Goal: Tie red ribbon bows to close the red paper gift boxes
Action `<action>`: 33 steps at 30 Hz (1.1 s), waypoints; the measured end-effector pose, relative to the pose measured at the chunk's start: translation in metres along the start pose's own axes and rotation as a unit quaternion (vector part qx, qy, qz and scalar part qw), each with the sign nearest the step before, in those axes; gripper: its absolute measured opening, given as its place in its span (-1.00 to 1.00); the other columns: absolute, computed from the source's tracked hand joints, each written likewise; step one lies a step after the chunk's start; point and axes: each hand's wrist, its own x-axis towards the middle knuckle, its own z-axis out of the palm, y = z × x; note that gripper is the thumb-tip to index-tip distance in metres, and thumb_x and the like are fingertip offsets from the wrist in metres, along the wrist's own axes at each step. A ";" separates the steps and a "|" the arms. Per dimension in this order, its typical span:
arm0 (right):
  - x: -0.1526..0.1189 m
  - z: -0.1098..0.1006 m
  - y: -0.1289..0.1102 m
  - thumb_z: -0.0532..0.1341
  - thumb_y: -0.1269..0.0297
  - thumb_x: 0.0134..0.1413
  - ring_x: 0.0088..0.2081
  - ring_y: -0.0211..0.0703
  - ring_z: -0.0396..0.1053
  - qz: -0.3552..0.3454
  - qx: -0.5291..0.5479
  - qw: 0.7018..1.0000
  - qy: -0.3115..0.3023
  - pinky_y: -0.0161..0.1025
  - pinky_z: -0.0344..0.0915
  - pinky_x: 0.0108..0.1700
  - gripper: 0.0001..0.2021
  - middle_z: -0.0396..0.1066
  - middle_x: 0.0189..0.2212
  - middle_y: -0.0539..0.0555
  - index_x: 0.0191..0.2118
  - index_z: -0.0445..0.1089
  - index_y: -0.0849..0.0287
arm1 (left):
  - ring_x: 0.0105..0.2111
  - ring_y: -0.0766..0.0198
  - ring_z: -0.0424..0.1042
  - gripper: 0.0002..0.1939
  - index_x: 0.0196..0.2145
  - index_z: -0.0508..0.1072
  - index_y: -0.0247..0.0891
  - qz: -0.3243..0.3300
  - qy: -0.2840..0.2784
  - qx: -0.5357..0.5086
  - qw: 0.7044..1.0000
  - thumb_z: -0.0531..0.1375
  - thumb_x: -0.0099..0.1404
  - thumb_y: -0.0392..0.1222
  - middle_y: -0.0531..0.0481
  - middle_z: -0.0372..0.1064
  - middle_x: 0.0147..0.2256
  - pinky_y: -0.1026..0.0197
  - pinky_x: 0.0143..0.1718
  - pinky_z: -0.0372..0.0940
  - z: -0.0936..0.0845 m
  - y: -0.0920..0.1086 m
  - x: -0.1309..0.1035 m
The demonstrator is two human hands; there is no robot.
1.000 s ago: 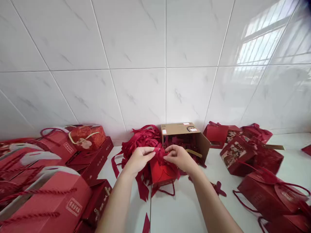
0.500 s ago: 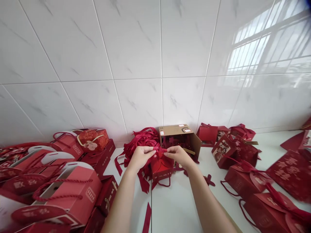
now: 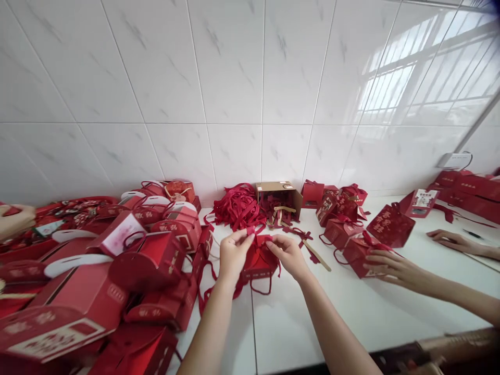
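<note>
A small red gift box with a cord handle stands on the white table in front of me. My left hand is at its upper left, thumb and fingers pinched on a red ribbon over the lid. From the other side, my right hand pinches the ribbon's right part near the lid. The fingertips cover much of the ribbon, so how it is knotted is unclear. Behind the box lie a heap of loose red ribbons and an open cardboard box with red and gold strips.
Red boxes are piled at the left, where another person's hand shows. Several ribboned boxes stand at the right. A co-worker's hand touches one; another hand rests on the table near a pen.
The view has shifted and now takes in more of the table. Other people's hands have come into sight at both sides. Both my hands remain at the ribbon on the box.
</note>
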 end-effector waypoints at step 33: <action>-0.109 0.022 0.005 0.15 0.09 0.06 -0.50 -0.16 0.35 0.045 -0.081 0.996 -0.009 -0.28 0.25 -0.48 -0.75 0.45 -0.52 0.06 -0.36 0.44 0.17 | -0.43 0.24 0.50 -0.96 -0.41 0.46 -0.21 0.106 -0.111 0.192 0.969 0.19 0.16 -0.27 0.02 0.52 -0.44 0.24 -0.35 0.39 -0.030 -0.020 -0.116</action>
